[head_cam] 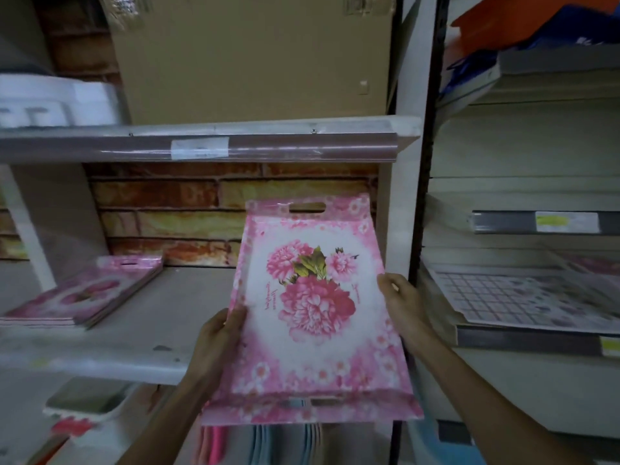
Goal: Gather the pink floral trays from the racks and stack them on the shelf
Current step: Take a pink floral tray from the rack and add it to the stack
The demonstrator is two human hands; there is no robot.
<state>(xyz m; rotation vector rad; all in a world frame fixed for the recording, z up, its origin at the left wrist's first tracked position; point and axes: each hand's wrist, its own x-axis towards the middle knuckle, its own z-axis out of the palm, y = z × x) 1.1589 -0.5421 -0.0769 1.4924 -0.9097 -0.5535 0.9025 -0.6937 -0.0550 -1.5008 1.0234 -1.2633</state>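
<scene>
I hold a pink floral tray point(312, 310) with both hands in front of the middle shelf point(151, 337). It is tilted, its handle slot pointing away from me. My left hand point(221, 337) grips its left edge, thumb on top. My right hand point(402, 300) grips its right edge. A stack of matching pink floral trays point(84, 293) lies flat on the left part of the same shelf, apart from the held tray.
A large cardboard box point(255, 55) stands on the upper shelf point(201, 142). A white upright post point(412, 162) divides this rack from the right rack, where grid-patterned trays point(523, 297) lie. Coloured items point(268, 444) hang below the shelf.
</scene>
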